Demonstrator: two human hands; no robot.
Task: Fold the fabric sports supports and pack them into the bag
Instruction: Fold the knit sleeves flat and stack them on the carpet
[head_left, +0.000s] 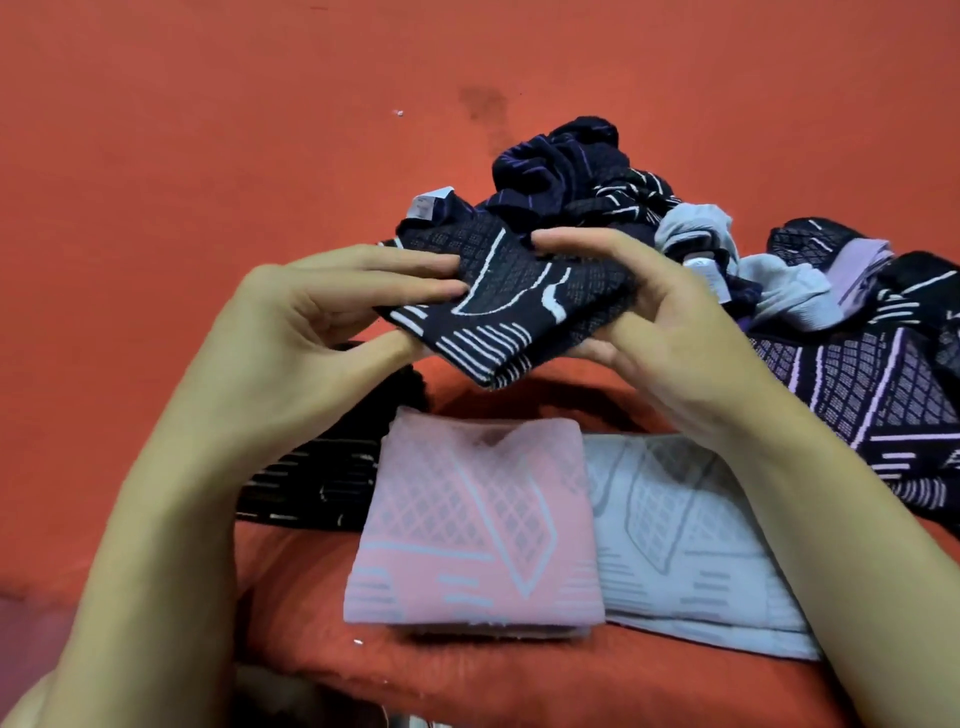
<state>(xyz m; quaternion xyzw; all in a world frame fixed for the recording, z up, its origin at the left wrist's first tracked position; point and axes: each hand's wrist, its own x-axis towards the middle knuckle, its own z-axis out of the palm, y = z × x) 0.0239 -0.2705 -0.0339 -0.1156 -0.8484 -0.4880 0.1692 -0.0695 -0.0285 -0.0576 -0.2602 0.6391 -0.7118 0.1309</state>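
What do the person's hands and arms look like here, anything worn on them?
Both are bare. The left hand and right hand show no gloves, rings or watch, and no wristband in view. Forearms are uncovered down to the frame edge, with no sleeve visible. Fingernails look short and unpainted. No markings or tattoos can be seen.

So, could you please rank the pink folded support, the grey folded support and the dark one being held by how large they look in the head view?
1. Pink folded support.
2. Grey folded support, partly hidden by the right arm, so its place is unsure.
3. Dark held support, farther from the camera.
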